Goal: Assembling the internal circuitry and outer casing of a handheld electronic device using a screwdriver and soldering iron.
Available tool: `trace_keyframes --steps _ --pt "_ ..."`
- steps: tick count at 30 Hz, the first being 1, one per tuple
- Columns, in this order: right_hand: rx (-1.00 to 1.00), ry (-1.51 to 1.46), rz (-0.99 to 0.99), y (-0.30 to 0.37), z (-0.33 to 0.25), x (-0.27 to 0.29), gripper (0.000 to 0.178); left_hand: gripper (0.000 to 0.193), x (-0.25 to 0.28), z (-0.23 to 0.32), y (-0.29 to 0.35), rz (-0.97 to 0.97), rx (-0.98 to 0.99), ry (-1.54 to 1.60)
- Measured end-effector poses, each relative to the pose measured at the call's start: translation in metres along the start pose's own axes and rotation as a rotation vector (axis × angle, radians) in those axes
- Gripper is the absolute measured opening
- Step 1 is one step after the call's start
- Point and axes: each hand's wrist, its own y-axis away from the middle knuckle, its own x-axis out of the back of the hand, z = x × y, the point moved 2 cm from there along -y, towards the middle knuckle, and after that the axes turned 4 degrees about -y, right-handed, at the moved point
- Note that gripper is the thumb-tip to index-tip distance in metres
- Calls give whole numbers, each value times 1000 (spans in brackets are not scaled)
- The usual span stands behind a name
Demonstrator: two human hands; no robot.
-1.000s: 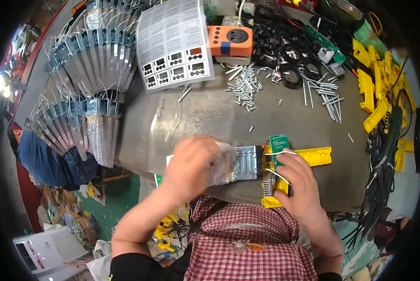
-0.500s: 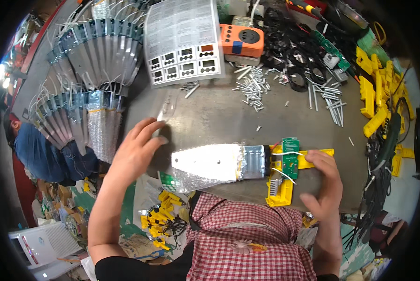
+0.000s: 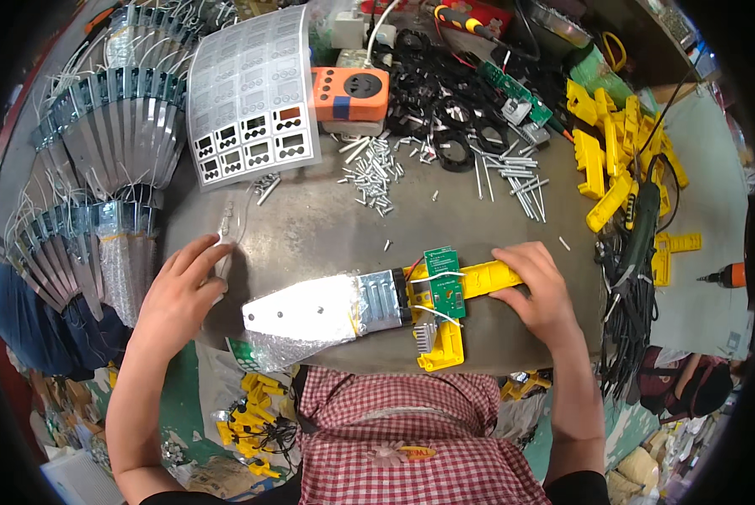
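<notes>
A metal blade-shaped piece (image 3: pixel 306 310), with bubble wrap along its near edge, lies on the workbench. At its right end a black collar joins an open yellow plastic handle shell (image 3: pixel 442 347). Across the shell sits a green circuit board (image 3: pixel 445 282) with white wires. My right hand (image 3: pixel 541 290) pinches the shell's right end between thumb and fingers. Left of the blade, my left hand (image 3: pixel 175 295) has its fingers closed round a slim white-and-clear thing (image 3: pixel 224 252), whose kind I cannot make out.
Fanned metal blades with wires (image 3: pixel 116 122) fill the left side. A sticker sheet (image 3: pixel 255 97), an orange meter (image 3: pixel 352 93), loose screws (image 3: pixel 373 177) and black straps (image 3: pixel 432 93) lie at the back. Yellow shells (image 3: pixel 592 160) and a black cable bundle (image 3: pixel 621 295) are on the right.
The view has shifted right, so the bench things appear further left. My right hand has closed on the yellow shell's end; the left hand has come round the slim white-and-clear thing.
</notes>
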Motion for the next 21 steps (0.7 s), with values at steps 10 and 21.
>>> trace_keyframes --steps 10,21 --pt "66 -192 -33 -76 9 17 31 18 -15 -29 12 -208 -227 -105" --pt "57 -381 617 -251 52 22 52 30 23 46 -67 433 -38 398"
